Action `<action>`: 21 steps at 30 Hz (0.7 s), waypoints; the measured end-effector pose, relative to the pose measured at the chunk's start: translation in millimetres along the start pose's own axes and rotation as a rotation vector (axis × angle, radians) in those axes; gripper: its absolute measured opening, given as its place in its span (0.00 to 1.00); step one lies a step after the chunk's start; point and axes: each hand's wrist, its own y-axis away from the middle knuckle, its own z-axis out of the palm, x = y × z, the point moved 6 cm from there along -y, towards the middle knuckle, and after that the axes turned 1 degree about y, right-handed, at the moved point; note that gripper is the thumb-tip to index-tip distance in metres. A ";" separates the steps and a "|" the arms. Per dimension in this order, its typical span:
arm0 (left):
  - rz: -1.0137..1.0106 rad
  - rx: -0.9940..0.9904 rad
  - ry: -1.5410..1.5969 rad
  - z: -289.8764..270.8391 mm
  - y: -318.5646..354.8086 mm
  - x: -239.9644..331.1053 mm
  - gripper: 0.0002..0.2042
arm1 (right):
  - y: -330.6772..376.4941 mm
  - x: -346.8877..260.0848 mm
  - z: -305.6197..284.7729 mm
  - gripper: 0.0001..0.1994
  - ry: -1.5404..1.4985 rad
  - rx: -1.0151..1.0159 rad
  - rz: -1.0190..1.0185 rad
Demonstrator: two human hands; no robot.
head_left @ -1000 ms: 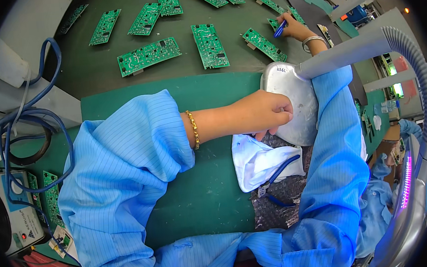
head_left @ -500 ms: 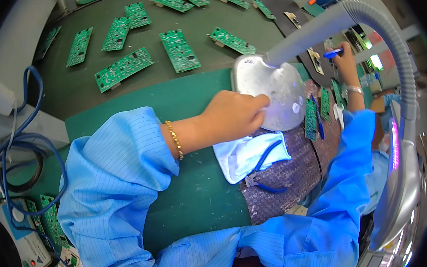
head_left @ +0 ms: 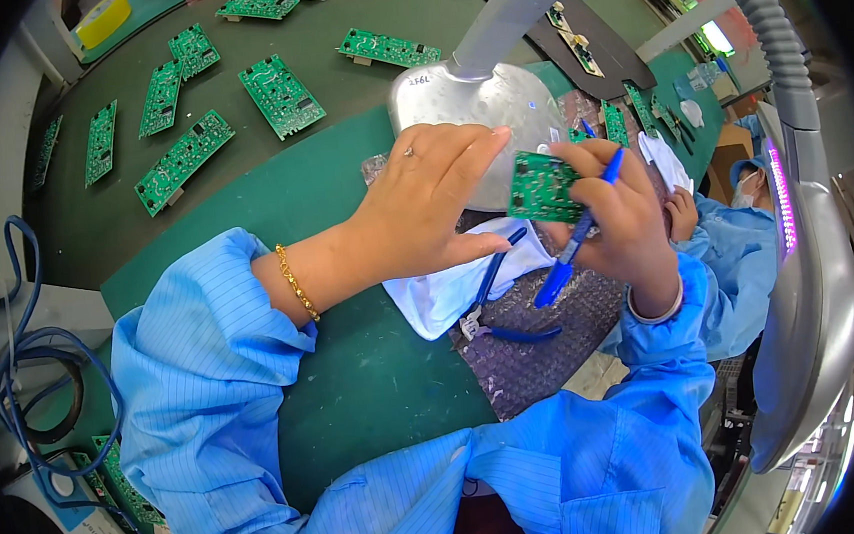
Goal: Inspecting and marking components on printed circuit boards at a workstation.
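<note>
My right hand (head_left: 625, 213) grips a small green circuit board (head_left: 539, 186) between thumb and fingers, and a blue pen (head_left: 580, 245) lies slanted across the same fingers. Just left of the board, my left hand (head_left: 430, 198) is spread, thumb and fingers apart, holding nothing. It hovers in front of the round silver lamp base (head_left: 479, 97). Below both hands lies a white cloth (head_left: 420, 303), with blue-handled pliers (head_left: 523, 335) resting partly over it and partly on bubble wrap (head_left: 511, 376).
Several green circuit boards (head_left: 281, 96) lie spread over the dark mat at the back. A grey lamp arm (head_left: 527, 8) rises from the base and arches right. Blue cables (head_left: 27, 344) hang at left. Another person (head_left: 738, 263) sits at the right edge.
My right hand has come back from the far right with the pen and now also holds a circuit board. My left hand has opened and shifted left. The view has turned right.
</note>
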 end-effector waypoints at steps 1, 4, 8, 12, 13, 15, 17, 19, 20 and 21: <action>-0.001 0.009 -0.011 0.5 -0.9 0.1 0.38 | -3.7 -4.7 4.0 0.18 -0.002 0.004 -0.045; -0.001 -0.001 -0.051 0.2 -1.0 0.1 0.34 | -10.6 -13.6 11.7 0.17 -0.015 -0.003 -0.102; 0.006 0.017 -0.110 -1.8 -0.9 -1.1 0.28 | -10.8 -14.6 18.2 0.17 -0.025 0.022 -0.129; 0.005 0.033 -0.086 -2.7 0.4 -3.9 0.27 | -5.8 -7.5 12.7 0.18 -0.015 0.042 -0.146; 0.009 0.056 -0.069 -4.6 1.0 -6.1 0.27 | -2.4 -3.2 12.9 0.18 -0.017 0.044 -0.145; 0.017 0.079 -0.048 -7.2 -0.3 -8.4 0.27 | 10.0 9.6 2.2 0.19 -0.030 0.253 -0.092; 0.048 0.092 -0.034 -10.3 -1.4 -7.9 0.27 | 17.7 12.8 2.6 0.21 -0.045 0.290 -0.088; 0.052 0.083 -0.016 -12.2 -0.8 -7.1 0.27 | 23.7 13.3 0.1 0.24 -0.094 0.392 -0.099; 0.055 0.083 -0.014 -12.8 -0.8 -6.9 0.27 | 24.4 14.0 1.6 0.24 -0.090 0.392 -0.095; 0.058 0.082 -0.010 -13.1 -0.7 -7.1 0.27 | 25.1 14.2 1.6 0.26 -0.107 0.425 -0.097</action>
